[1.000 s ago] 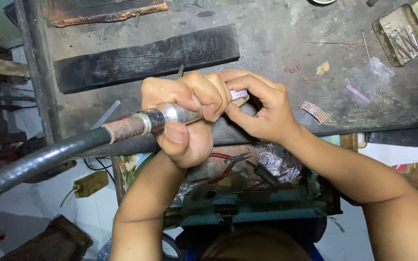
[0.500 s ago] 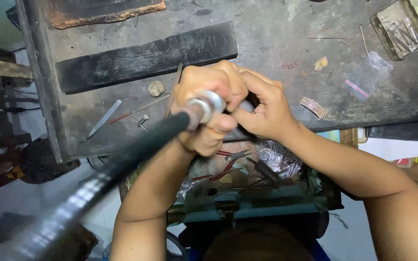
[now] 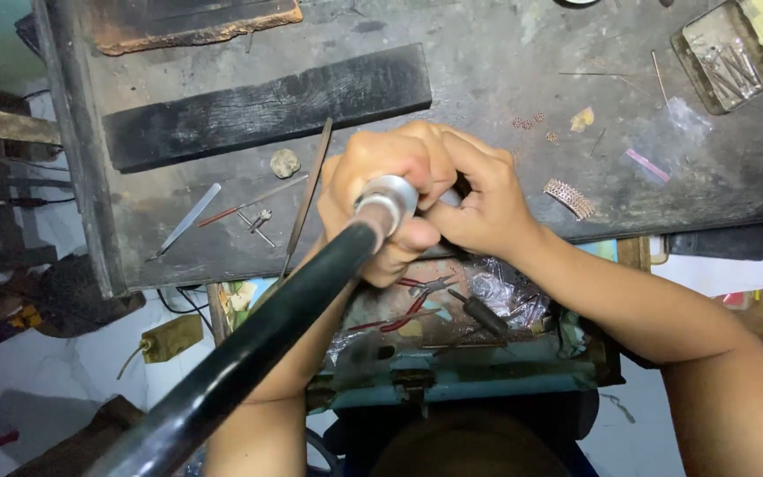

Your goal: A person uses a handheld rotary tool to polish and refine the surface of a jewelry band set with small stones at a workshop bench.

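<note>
- While both hands meet at the front edge of a worn, dark tabletop (image 3: 505,53), the left hand (image 3: 386,190) wraps a closed grip around the metal handpiece (image 3: 387,201) of a rotary tool, its thick black flexible shaft (image 3: 249,353) running down toward the lower left of the head view.
- The right hand (image 3: 487,203) presses against the left, fingers curled tight; whatever small piece it pinches is hidden between the two hands, so what this grip has hold of cannot be told.
- The tool's working tip is also hidden behind the fingers.
- Just left of the hands on the tabletop lie a slim needle file (image 3: 308,196), a flat metal blade (image 3: 189,219), a red-handled pick (image 3: 240,205) and a small pale stone (image 3: 285,162).
- A long black block (image 3: 267,106) sits beyond them, toward the far edge.
- To the right of the hands rests a curved, studded band (image 3: 569,198), near the tabletop's edge; a scatter of tiny reddish beads (image 3: 530,121) lies farther back.
- A metal tin of thin rods (image 3: 722,55) stands at the far right corner.
- Below the tabletop, an open drawer (image 3: 487,375) holds red-handled pliers (image 3: 417,296) and crumpled plastic (image 3: 501,291).
</note>
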